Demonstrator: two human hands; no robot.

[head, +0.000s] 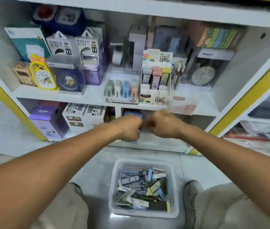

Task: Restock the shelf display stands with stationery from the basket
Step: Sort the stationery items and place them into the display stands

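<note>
We hold both hands out in front of the lower shelf, knuckles nearly meeting. Our left hand (129, 128) is curled with its fingers drawn together around a small pale blue-lilac piece (137, 141), of which only a sliver shows below the fist; it may be one of the stationery packs, though the blur keeps us from being sure. Our right hand (162, 124) is also curled, fingertips turned toward the left hand, and we cannot tell whether it pinches anything.

Just behind our fingers a blue box (133, 114) sits in the lower compartment. Above our fingers, on the middle shelf, stands the cardboard display stand (155, 83) with grey, pink and yellow packs in its upper row and empty slots lower down. To the left of it stands a clear stand (122, 90) with green, white, blue and peach items in a row. Further left of our fingers are a yellow chick clock (42, 73) and boxed power banks (75, 45).

Well below our hands, between our knees on the grey floor, the white basket (116, 182) lies full of loose stationery packs (141, 187) in lilac, blue, green and black.
</note>
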